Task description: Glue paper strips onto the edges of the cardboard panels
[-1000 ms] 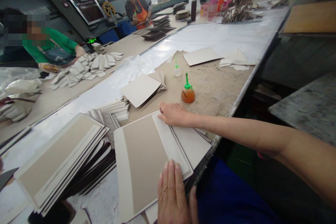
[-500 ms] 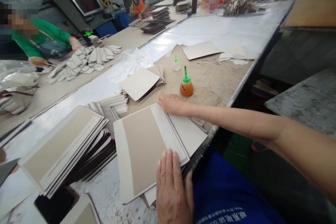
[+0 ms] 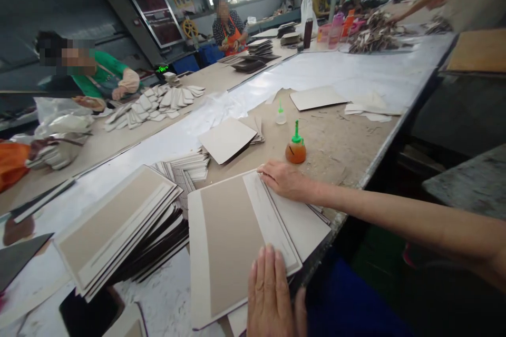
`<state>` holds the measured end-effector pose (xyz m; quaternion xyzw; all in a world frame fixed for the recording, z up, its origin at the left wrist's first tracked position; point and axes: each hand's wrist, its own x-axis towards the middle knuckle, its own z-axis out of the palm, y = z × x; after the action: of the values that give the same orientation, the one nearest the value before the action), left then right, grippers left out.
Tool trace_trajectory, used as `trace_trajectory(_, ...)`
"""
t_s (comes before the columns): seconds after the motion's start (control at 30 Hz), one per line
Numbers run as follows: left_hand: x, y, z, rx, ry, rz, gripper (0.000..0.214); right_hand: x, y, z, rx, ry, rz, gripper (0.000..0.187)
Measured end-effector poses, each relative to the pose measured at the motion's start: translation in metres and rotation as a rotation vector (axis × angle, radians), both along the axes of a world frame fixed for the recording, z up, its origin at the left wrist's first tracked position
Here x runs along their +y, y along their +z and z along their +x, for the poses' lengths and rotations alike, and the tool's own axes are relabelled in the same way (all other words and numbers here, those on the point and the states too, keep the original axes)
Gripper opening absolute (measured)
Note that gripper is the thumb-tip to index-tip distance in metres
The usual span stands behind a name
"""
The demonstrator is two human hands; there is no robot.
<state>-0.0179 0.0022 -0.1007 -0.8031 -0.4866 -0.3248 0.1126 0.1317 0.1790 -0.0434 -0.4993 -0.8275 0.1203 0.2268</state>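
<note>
A grey and tan cardboard panel lies on top of a small stack at the near edge of the workbench. My left hand lies flat on its near edge, fingers stretched out and together. My right hand presses on the panel's far right corner, fingers extended. A white strip runs down the panel between my hands. An orange glue bottle with a green nozzle stands just beyond my right hand.
A fanned stack of similar panels lies left of my panel, over dark boards. Loose grey boards and a small clear bottle sit further out. Other people work across the bench by piles of white pieces.
The view has tilted up and shifted, so everything sits lower and further right in frame. Both hands stay pressed on the same panel in the same places.
</note>
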Motion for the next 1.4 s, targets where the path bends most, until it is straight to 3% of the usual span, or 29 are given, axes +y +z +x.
trace_trajectory(0.17, -0.002, 0.011, -0.003, 0.052, -0.015, -0.076, 0.054, 0.003, 0.007, -0.013, -0.120, 0.067, 0.080, 0.049)
trace_trajectory(0.27, -0.003, 0.014, -0.005, 0.107, -0.052, -0.088, 0.054, 0.006, 0.010, -0.031, -0.188, 0.112, 0.003, 0.068)
trace_trajectory(0.4, -0.004, 0.016, -0.004, 0.065, -0.030, -0.126, 0.057, 0.004, 0.003, -0.053, -0.221, 0.250, -0.033, 0.073)
trace_trajectory(0.57, -0.005, 0.016, -0.002, 0.044, -0.018, -0.147, 0.055, 0.002, -0.009, -0.058, -0.242, 0.333, -0.043, 0.073)
trace_trajectory(0.73, -0.004, 0.014, -0.005, 0.107, -0.034, -0.106, 0.051, -0.002, -0.006, -0.054, -0.213, 0.326, -0.041, 0.075)
trace_trajectory(0.9, -0.004, 0.009, -0.001, 0.030, 0.010, -0.079, 0.051, -0.012, -0.001, -0.052, -0.232, 0.344, 0.027, 0.070)
trace_trajectory(1.07, -0.006, 0.004, 0.002, 0.028, 0.044, -0.067, 0.046, 0.013, 0.015, -0.044, -0.302, 0.128, -0.069, 0.038)
trace_trajectory(1.13, -0.006, 0.004, 0.003, 0.020, 0.056, -0.063, 0.044, 0.025, 0.018, -0.040, -0.336, 0.102, -0.099, 0.030)
trace_trajectory(1.4, -0.007, 0.009, 0.002, 0.077, 0.100, -0.081, 0.045, 0.049, 0.024, -0.039, -0.300, 0.128, -0.235, 0.029)
